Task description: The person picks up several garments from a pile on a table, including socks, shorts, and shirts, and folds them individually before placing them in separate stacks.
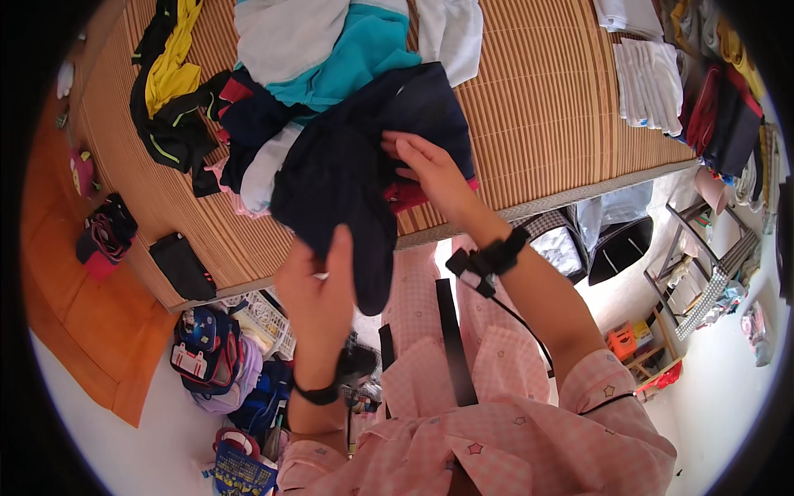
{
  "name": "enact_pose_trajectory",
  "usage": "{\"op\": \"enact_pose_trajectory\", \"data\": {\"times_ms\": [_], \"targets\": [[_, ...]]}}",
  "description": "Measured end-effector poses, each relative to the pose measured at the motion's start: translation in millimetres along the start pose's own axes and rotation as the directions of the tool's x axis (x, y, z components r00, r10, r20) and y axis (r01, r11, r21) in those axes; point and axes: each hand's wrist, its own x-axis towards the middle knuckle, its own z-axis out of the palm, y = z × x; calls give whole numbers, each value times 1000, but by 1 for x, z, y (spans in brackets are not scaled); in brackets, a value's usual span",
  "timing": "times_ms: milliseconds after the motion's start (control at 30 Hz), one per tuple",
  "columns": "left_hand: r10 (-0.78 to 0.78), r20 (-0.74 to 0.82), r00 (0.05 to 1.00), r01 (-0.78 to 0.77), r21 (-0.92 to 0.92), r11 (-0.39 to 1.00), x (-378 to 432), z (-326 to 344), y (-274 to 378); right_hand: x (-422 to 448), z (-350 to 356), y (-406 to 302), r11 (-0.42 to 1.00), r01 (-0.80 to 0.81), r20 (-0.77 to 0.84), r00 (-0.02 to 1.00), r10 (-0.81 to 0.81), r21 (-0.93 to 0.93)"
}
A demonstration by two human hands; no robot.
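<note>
A dark navy garment (347, 167) lies partly on the bamboo mat (533, 93), one dark part of it hanging over the mat's near edge. My left hand (319, 285) has the near left part of this cloth between thumb and fingers. My right hand (428, 170) rests on the garment's right part with its fingers spread a little. Red cloth (406, 195) shows beneath, by my right wrist. Beyond lie a teal and white garment (366, 56), a white garment (456, 37) and, to the left, a black and yellow garment (173, 80).
Folded white cloths (648, 84) and dark folded clothes (726, 124) are at the right. A black pouch (183, 266) and caps (105, 239) lie at the left. Below the mat's edge are a backpack (205, 350), a white basket (267, 322) and a metal-framed stool (707, 248).
</note>
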Motion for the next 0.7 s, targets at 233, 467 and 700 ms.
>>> {"op": "enact_pose_trajectory", "data": {"times_ms": [233,467,700], "targets": [[82,-167,983,-86,-20,996,23,114,19,23,-29,-1,716,264,106,960,-259,-646],[344,-147,928,-266,387,883,50,155,0,-35,-94,-58,983,-170,144,977,158,68],[513,117,850,-512,410,755,52,143,-26,-34,-78,-24,849,70,-199,959,-202,-524]]}}
